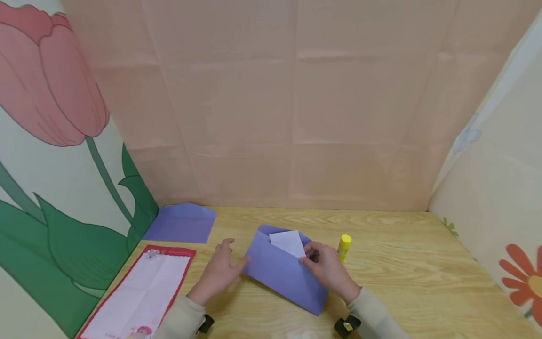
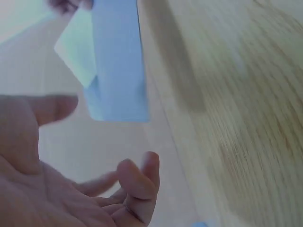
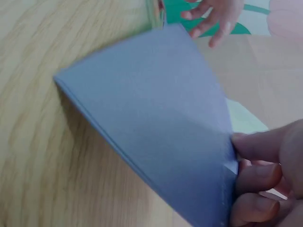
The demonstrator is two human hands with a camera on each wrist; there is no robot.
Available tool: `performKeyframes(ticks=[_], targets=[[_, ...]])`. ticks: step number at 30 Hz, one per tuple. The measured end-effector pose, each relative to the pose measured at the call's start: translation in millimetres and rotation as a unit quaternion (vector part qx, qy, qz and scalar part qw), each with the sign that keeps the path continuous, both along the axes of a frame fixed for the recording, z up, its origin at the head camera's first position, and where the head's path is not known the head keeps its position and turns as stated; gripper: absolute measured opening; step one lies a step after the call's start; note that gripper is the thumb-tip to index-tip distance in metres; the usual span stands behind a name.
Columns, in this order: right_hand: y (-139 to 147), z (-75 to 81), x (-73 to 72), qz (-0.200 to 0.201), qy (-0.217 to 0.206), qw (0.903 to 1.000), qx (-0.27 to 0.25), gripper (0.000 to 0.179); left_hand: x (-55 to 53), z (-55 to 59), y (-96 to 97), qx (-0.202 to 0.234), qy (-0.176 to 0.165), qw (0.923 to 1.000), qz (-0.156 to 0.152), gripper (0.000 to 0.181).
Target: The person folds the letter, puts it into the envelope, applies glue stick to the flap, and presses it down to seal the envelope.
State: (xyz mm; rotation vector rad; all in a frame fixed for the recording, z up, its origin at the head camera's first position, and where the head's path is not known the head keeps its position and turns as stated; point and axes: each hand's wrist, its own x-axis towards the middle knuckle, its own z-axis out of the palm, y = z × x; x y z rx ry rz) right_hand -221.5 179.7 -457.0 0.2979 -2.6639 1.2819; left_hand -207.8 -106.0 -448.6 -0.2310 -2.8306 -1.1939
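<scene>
A purple envelope (image 1: 283,273) is held tilted above the wooden table, with a folded white paper (image 1: 289,242) sticking out of its opening. My right hand (image 1: 328,266) pinches the envelope's upper edge beside the paper, thumb on the front face, as the right wrist view shows with the envelope (image 3: 151,109) close up. Off the envelope's left end is my left hand (image 1: 222,268), its fingers spread and relaxed. In the left wrist view a gap shows between the left thumb (image 2: 57,109) and the envelope (image 2: 120,71).
To the right stands a yellow glue stick (image 1: 345,246). Another purple envelope (image 1: 182,225) lies flap open at the back left. A red-bordered white sheet (image 1: 139,287) rests along the left side of the wooden table (image 1: 415,273). Covered walls enclose the table's back and sides.
</scene>
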Motion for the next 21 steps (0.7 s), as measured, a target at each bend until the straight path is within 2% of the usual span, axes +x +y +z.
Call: performKeyframes(ticks=[2,4,6,8,10,12,14,17,21], targets=[[0.5,1.1,-0.1,-0.017,0.010,0.9996,-0.021,0.014,-1.5,2.9,-4.7,0.057,-0.043,0.9974,0.003,0.070],[0.9,1.4,-0.5,-0.035,0.020,0.9984,-0.039,0.013,-2.6,1.4,-6.4,0.122,-0.088,0.9886,-0.008,0.066],[1.0,1.1,-0.8,-0.050,0.028,0.9968,-0.056,0.013,-2.8,-2.6,-5.2,0.185,-0.134,0.9728,-0.040,0.060],[0.6,-0.1,-1.5,-0.065,0.031,0.9951,-0.068,0.013,-2.5,-8.1,-0.8,0.245,-0.170,0.9509,-0.083,0.053],[-0.6,-1.2,-1.9,-0.075,0.032,0.9932,-0.083,0.014,-1.6,-10.9,5.6,0.281,-0.186,0.9332,-0.125,0.044],[-2.6,-1.6,-1.9,-0.083,0.033,0.9910,-0.100,0.015,-1.3,-12.0,11.8,0.297,-0.179,0.9245,-0.159,0.036],[-4.3,-1.2,-1.5,-0.086,0.032,0.9892,-0.114,0.015,-0.8,-11.1,17.1,0.300,-0.164,0.9248,-0.168,0.030],[-5.2,1.0,-0.2,-0.080,0.027,0.9867,-0.138,0.010,-1.0,-10.1,21.7,0.294,-0.129,0.9338,-0.158,0.026],[-2.8,3.5,2.2,-0.057,0.013,0.9856,-0.159,0.005,-1.1,-8.4,23.2,0.279,-0.101,0.9441,-0.144,0.023]])
